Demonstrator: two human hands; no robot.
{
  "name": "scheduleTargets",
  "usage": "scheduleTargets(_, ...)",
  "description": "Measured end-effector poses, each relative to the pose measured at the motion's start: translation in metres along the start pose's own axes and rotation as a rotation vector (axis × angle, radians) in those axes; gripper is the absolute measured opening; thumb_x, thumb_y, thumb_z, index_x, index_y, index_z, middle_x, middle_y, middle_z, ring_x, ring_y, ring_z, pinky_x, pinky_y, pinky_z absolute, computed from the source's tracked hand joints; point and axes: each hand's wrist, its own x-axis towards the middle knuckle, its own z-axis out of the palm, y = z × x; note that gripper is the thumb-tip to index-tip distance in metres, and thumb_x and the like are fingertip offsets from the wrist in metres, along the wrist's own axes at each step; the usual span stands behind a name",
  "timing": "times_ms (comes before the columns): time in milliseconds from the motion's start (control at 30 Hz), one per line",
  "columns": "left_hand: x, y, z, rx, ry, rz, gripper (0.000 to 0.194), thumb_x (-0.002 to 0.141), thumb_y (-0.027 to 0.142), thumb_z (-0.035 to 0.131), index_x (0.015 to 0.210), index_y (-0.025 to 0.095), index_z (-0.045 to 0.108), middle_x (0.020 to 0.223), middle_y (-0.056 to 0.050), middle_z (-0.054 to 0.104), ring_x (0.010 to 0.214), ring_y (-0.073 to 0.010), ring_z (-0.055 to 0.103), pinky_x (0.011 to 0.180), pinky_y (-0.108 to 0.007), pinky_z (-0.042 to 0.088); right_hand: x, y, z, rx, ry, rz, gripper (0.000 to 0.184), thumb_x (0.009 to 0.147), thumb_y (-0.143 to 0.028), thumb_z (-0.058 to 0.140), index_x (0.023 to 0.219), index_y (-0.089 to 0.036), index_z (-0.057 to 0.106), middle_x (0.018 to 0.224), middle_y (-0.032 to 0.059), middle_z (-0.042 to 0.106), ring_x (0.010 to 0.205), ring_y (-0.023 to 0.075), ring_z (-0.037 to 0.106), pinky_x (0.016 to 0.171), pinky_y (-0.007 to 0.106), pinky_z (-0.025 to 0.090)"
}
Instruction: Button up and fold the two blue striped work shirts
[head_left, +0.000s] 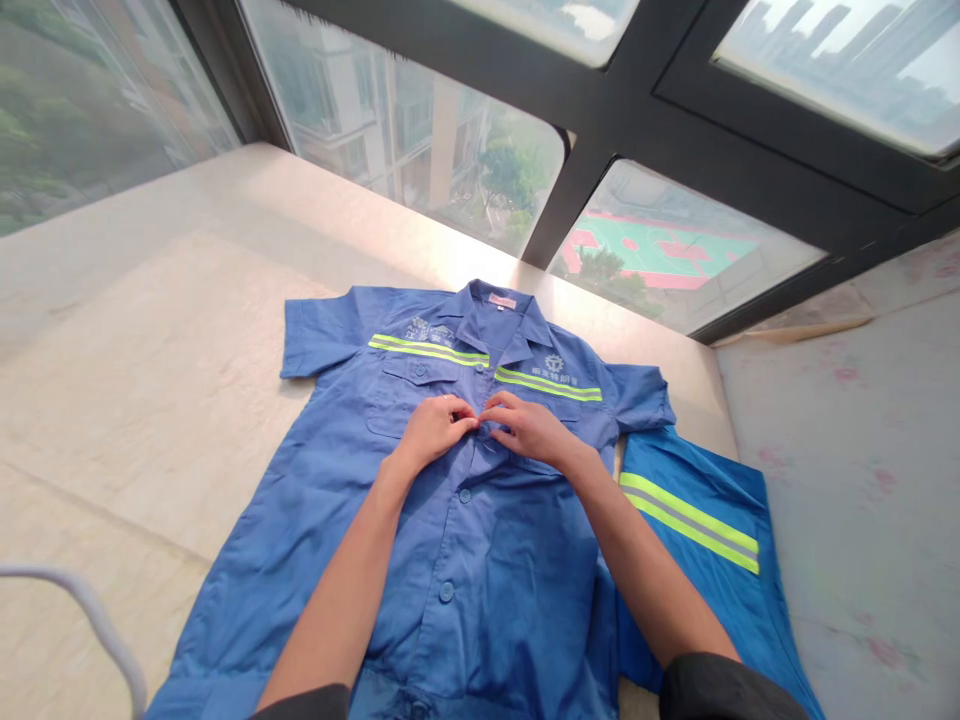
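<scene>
A blue short-sleeved work shirt [300, 540] lies spread out, front side up, its collar toward the window. Yellow-green reflective strips cross its chest, with white lettering above them. Both hands meet at the front placket, just below the strips. My left hand [437, 428] pinches the shirt's edge between thumb and fingers. From the other side my right hand [527, 428] pinches the cloth, its fingertips almost touching the left ones. Whatever button is between them is hidden by the fingers. Lower down, buttons [447, 592] on the placket look fastened.
Under the right side of the shirt lies another blue garment [697, 560] with reflective strips. The pale stone ledge [150, 380] runs up to dark-framed windows [592, 130]. A floral-papered wall [862, 480] borders the right. A white cable [90, 610] curves in at lower left.
</scene>
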Motion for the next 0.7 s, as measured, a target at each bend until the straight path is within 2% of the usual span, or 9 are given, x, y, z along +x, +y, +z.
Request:
scheduleTargets(67, 0.0, -0.001, 0.0, -0.039, 0.003, -0.018, 0.012, 0.079, 0.026, 0.065, 0.079, 0.02, 0.076, 0.08, -0.002, 0.073, 0.071, -0.0153, 0.062, 0.068, -0.025, 0.044, 0.0, 0.001, 0.003, 0.066, 0.006, -0.018, 0.031, 0.087, -0.014, 0.059, 0.116, -0.022, 0.06, 0.127, 0.0061, 0.06, 0.093, 0.0155, 0.063, 0.077, 0.024, 0.046)
scheduleTargets(133, 0.001, -0.002, 0.001, -0.076, -0.008, -0.018, 0.012, 0.079, 0.027, 0.066, 0.08, 0.019, 0.076, 0.079, -0.001, 0.073, 0.069, -0.0147, 0.062, 0.066, -0.025, 0.044, 0.001, 0.0, 0.006, 0.128, 0.012, 0.002, 0.033, 0.085, -0.013, 0.059, 0.117, -0.02, 0.056, 0.121, 0.0056, 0.064, 0.092, 0.0163, 0.063, 0.077, 0.024, 0.045)
scheduleTargets(233, 0.001, -0.003, 0.001, -0.11, -0.024, -0.009, 0.013, 0.08, 0.027, 0.067, 0.084, 0.019, 0.076, 0.078, -0.001, 0.073, 0.066, -0.0137, 0.06, 0.063, -0.024, 0.042, 0.001, 0.0, 0.01, 0.156, 0.001, 0.068, 0.032, 0.084, -0.014, 0.059, 0.115, -0.018, 0.053, 0.104, 0.0037, 0.067, 0.075, 0.014, 0.061, 0.068, 0.023, 0.042)
scheduleTargets(333, 0.0, -0.004, 0.004, -0.088, 0.008, -0.01, 0.012, 0.081, 0.026, 0.068, 0.085, 0.019, 0.076, 0.077, 0.0, 0.072, 0.066, -0.0132, 0.06, 0.064, -0.024, 0.043, 0.002, 0.0, 0.012, 0.153, 0.008, 0.083, 0.033, 0.084, -0.016, 0.059, 0.116, -0.018, 0.053, 0.102, 0.0034, 0.064, 0.068, 0.0117, 0.056, 0.063, 0.021, 0.039)
scheduleTargets(533, -0.003, -0.002, 0.009, -0.061, 0.095, -0.004, 0.009, 0.08, 0.024, 0.069, 0.083, 0.018, 0.075, 0.077, 0.0, 0.073, 0.066, -0.0123, 0.06, 0.066, -0.023, 0.044, 0.002, 0.004, 0.019, 0.071, 0.07, 0.059, 0.019, 0.09, -0.016, 0.054, 0.108, -0.019, 0.062, 0.098, 0.0032, 0.059, 0.074, 0.0126, 0.056, 0.066, 0.022, 0.039)
scheduleTargets(633, 0.0, 0.0, 0.007, -0.115, 0.071, -0.051, 0.011, 0.079, 0.026, 0.07, 0.082, 0.017, 0.074, 0.075, -0.001, 0.072, 0.063, -0.0116, 0.059, 0.062, -0.023, 0.043, 0.0, 0.008, 0.024, 0.051, 0.142, 0.026, 0.016, 0.094, -0.02, 0.052, 0.102, -0.02, 0.065, 0.097, 0.004, 0.058, 0.081, 0.0144, 0.058, 0.07, 0.023, 0.041)
scheduleTargets(700, 0.004, 0.001, 0.005, -0.182, 0.009, -0.138, 0.014, 0.078, 0.028, 0.069, 0.083, 0.015, 0.074, 0.068, 0.0, 0.069, 0.054, -0.0103, 0.055, 0.055, -0.022, 0.042, -0.001, 0.012, 0.028, 0.078, 0.202, -0.013, 0.015, 0.095, -0.022, 0.051, 0.099, -0.021, 0.065, 0.098, 0.0045, 0.06, 0.083, 0.015, 0.059, 0.07, 0.023, 0.041)
